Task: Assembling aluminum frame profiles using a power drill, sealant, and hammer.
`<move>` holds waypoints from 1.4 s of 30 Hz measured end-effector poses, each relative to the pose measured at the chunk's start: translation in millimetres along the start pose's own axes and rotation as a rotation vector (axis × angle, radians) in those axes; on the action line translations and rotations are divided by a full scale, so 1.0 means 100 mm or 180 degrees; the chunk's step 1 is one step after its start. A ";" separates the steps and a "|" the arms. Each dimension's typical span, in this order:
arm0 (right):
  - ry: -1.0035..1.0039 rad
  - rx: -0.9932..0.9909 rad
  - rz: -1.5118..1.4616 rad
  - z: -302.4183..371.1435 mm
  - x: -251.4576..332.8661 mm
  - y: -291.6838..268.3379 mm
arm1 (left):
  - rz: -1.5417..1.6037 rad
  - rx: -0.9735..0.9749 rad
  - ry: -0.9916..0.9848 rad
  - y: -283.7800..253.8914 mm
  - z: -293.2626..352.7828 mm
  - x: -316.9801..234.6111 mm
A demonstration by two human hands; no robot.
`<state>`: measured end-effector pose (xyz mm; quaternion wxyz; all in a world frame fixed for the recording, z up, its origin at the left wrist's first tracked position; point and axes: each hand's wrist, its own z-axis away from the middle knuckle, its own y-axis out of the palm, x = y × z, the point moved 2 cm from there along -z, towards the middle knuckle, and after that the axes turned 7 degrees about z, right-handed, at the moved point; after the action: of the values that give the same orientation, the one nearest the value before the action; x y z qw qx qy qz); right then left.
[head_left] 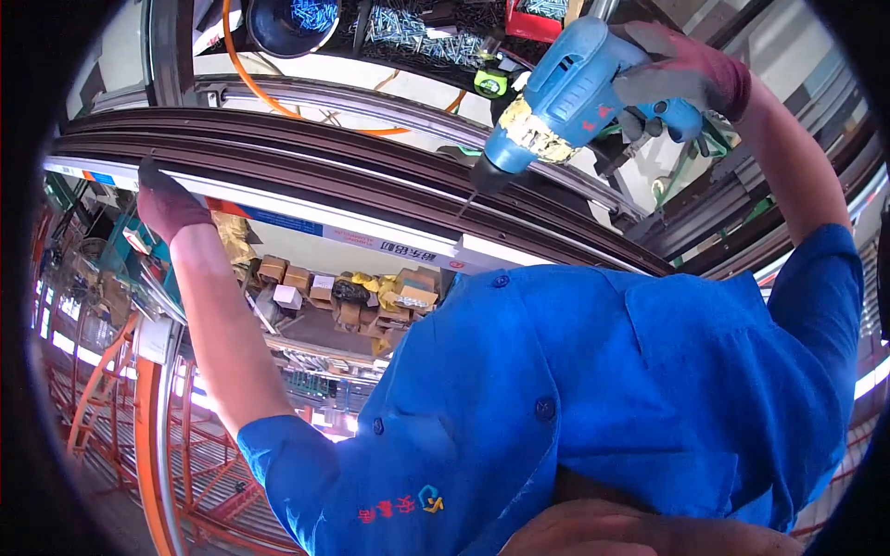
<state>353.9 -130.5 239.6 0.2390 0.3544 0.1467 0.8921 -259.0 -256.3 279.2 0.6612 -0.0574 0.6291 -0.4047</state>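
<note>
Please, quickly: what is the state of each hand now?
Left hand: gloved, closed on the edge of the dark metal frame.
Right hand: gloved, closed around the grip of the blue power drill.

Beyond the bench edge, stacked cardboard boxes point(306, 278) sat on lower shelving in bright daylight. Orange-red metal railings point(139, 435) and grating ran along the left side. At the top, a dark bowl point(292, 23) and a tray of loose screws point(417, 32) lay beside an orange cable point(250, 83).
</note>
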 end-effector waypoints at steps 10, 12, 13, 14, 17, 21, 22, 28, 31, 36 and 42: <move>0.0108 0.0360 0.0227 -0.04 0.06 0.00 | 0.0139 -0.0138 -0.0310 0.11 0.15 -0.11; -0.0532 0.0309 0.0116 -0.11 -0.02 0.01 | 0.0121 -0.0094 -0.0273 0.07 0.14 -0.12; -0.0537 0.0319 0.0109 -0.11 0.00 0.00 | 0.0204 -0.0094 -0.0301 0.05 0.14 -0.12; -0.0499 0.0413 0.0287 -0.12 0.06 0.00 | 0.0286 -0.0098 -0.0326 0.03 0.14 -0.12; -0.0669 0.0465 0.0334 -0.11 0.06 0.01 | 0.0205 -0.0020 -0.0353 0.17 0.15 -0.05; -0.0946 0.0335 0.0318 -0.10 0.29 0.08 | 0.0236 -0.0169 -0.0332 0.03 0.15 -0.18; -0.0918 0.0295 0.0321 -0.23 0.22 0.02 | 0.0316 -0.0193 -0.0456 0.13 0.16 -0.15; -0.0581 0.0306 0.0240 -0.11 0.26 0.14 | 0.0588 -0.0045 -0.0540 -0.01 -0.04 0.08; -0.0070 -0.0353 0.0402 -0.11 -0.03 0.15 | 0.0668 -0.0087 -0.0583 0.08 0.00 0.02; -0.0265 -0.0361 0.0358 -0.14 0.03 0.18 | 0.0396 0.0245 -0.0278 -0.07 -0.18 0.16; -0.0268 -0.0545 0.0570 -0.12 0.02 0.13 | 0.0752 -0.0047 -0.0606 0.04 -0.11 0.09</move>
<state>339.7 -141.7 237.7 0.1937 0.3816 0.0276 0.9034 -268.3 -254.1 267.5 0.7604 -0.0260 0.5689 -0.3121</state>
